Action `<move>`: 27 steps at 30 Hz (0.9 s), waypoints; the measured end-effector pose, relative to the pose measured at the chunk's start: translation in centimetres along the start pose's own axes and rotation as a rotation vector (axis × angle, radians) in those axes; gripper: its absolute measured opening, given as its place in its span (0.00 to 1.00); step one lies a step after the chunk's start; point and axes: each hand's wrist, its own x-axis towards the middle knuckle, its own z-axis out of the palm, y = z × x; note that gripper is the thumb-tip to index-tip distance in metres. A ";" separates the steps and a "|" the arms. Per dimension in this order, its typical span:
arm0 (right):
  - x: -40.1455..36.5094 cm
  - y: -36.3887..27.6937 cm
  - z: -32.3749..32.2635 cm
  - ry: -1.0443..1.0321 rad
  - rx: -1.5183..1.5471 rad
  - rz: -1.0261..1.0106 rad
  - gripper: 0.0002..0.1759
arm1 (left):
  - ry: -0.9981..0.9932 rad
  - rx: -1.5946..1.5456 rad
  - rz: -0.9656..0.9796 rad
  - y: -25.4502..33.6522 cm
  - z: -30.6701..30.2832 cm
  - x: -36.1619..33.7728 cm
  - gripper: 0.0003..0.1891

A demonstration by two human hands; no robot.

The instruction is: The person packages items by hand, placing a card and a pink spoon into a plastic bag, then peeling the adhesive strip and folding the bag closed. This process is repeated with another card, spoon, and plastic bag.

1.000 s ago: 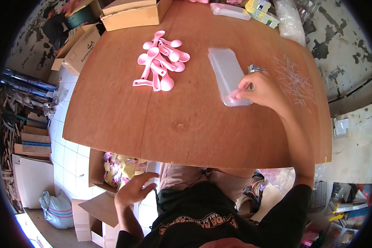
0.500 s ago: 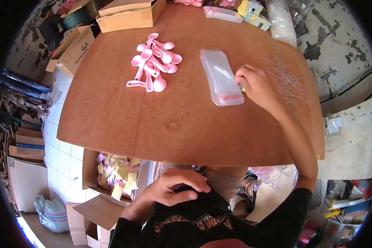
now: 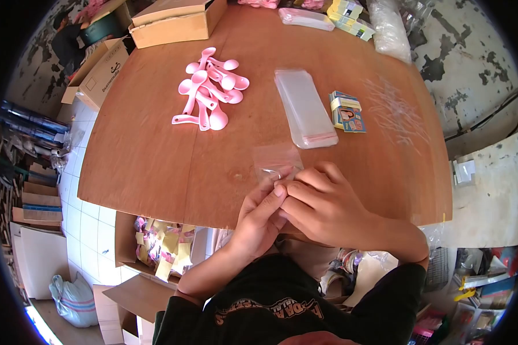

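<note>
My left hand (image 3: 260, 214) and right hand (image 3: 322, 208) narrowly pinch a thin, filmy clear bag (image 3: 275, 156). Glossy pink spoons (image 3: 203, 95) lie at eleven o'clock.

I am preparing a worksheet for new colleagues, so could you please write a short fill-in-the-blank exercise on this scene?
The spoons on the table are coloured ____.
To the person, the stacked bags lie to the ____ of the card bundle.
The left hand and the ____ hand hold a loose clear bag.

Pink; left; right.
</note>
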 end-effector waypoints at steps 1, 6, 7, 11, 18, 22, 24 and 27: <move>0.0 0.4 -0.2 -0.002 -0.003 0.003 0.07 | -0.014 -0.053 -0.007 -0.1 -0.1 0.2 0.24; -1.5 6.7 -2.4 0.334 0.103 0.392 0.05 | 0.160 -0.107 0.226 0.8 0.3 0.4 0.20; -2.5 9.3 -2.2 0.318 0.144 0.466 0.06 | 0.140 -0.140 0.255 1.5 0.2 0.4 0.20; -6.1 14.4 -1.5 0.036 0.009 0.494 0.11 | 0.128 -0.234 0.514 2.0 0.4 0.6 0.22; -7.2 15.5 0.0 0.062 0.031 0.474 0.13 | 0.099 -0.177 0.364 0.9 0.1 0.9 0.20; -7.0 15.1 0.2 0.116 0.030 0.463 0.10 | 0.133 -0.259 0.378 1.5 0.2 1.2 0.21; -6.6 14.6 0.3 0.229 -0.131 0.525 0.06 | 0.136 -0.258 0.367 1.9 0.1 1.2 0.21; -6.0 14.2 -0.4 0.204 -0.195 0.443 0.04 | 0.101 -0.289 0.344 2.1 0.0 1.0 0.21</move>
